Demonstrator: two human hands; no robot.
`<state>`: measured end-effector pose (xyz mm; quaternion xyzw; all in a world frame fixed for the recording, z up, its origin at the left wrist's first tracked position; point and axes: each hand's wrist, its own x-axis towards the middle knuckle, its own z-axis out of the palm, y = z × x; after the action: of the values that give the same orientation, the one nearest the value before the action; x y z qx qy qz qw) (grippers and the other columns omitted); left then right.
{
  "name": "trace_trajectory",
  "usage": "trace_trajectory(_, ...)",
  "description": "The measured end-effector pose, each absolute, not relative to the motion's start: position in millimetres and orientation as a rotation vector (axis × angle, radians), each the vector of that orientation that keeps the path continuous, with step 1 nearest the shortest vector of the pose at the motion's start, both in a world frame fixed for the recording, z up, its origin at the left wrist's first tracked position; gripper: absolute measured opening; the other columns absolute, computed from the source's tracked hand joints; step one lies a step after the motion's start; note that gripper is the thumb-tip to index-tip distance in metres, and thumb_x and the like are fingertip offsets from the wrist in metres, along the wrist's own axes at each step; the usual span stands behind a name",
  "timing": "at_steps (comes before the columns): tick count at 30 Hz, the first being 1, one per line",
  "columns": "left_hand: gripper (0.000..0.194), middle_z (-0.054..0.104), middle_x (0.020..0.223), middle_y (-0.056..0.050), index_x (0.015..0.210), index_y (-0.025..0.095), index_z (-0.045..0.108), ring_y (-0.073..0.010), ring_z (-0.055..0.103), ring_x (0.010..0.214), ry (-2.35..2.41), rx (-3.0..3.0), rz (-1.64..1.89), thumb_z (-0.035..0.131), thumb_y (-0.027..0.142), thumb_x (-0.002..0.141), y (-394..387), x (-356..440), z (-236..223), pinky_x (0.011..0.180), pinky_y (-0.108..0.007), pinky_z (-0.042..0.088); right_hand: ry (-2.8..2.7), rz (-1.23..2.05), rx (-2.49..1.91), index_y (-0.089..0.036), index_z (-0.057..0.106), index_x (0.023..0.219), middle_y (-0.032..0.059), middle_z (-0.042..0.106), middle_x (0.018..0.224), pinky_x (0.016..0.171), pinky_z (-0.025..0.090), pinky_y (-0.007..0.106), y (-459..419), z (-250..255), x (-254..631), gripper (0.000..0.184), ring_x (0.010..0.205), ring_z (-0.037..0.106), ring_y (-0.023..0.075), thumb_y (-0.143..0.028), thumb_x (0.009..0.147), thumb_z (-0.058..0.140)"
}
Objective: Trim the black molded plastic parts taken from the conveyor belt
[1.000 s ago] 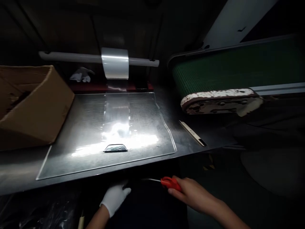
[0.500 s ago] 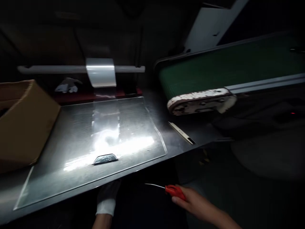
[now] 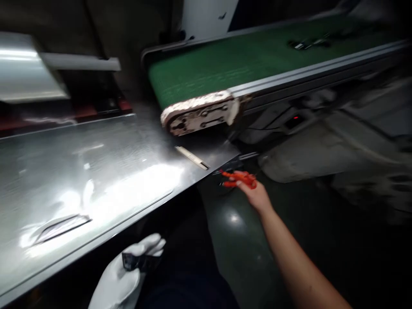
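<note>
Holding one item in the white-gloved left hand (image 3: 112,279), one in the bare right hand (image 3: 255,195)

Count two hands, each grasping a single thing. On the left, hold one small, glossy black part (image 3: 138,262) between thumb and curled fingers; cannot make out its full outline in the dark. On the right, clasp one orange-red hand tool (image 3: 241,177), fingers closed round it, two prongs pointing left near the corner of the shiny silver metal table (image 3: 135,137); cannot tell whether touching there.

On that surface, count one slim, cream-coloured stick with a black end (image 3: 193,158), lying aslant near the front edge, and one dark-rimmed, roughly trapezoid piece (image 3: 62,227) farther left. Behind, find one broad roll of pale, glossy film (image 3: 25,73) on one white rod (image 3: 83,62). To the right, see one green conveyor belt (image 3: 209,71) with a rounded end, carrying small dark objects (image 3: 302,45), too blurred to count.

Follow the front edge slanting up from lower left to the right-hand corner. Find the left hand outside it, apart. Note a wide gap between both hands and open dark floor (image 3: 236,244) beside the right forearm.
</note>
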<state>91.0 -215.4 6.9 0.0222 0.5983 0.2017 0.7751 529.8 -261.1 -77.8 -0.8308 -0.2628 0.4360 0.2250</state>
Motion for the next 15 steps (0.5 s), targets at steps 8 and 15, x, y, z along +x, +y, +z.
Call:
trace_trajectory(8, 0.022, 0.079, 0.119, -0.001, 0.108, 0.038, 0.08, -0.0238, 0.074, 0.106, 1.074, 0.068, 1.04, 0.081, 0.043, 0.086, -181, 93, 47, 0.093, -0.036, 0.06, -0.747, 1.774, -2.064, -0.016, 0.078, 0.084, 0.0103, 0.076, 0.074, 0.057, 0.06, 0.037, -240, -121, 437, 0.046, 0.067, 0.073, 0.0266, -0.061, 0.076, 0.083)
trace_trajectory(15, 0.023, 0.079, 0.118, 0.001, 0.114, 0.037, 0.078, -0.0207, 0.074, 0.107, 1.052, 0.077, 1.155, 0.077, 0.04, 0.091, -178, 79, 49, 0.092, -0.032, 0.058, -1.557, 1.758, -1.306, -0.031, 0.075, 0.115, 0.0024, 0.076, 0.104, 0.075, 0.06, 0.028, -164, 3, 322, 0.019, 0.091, 0.074, 0.019, -0.027, 0.097, 0.07)
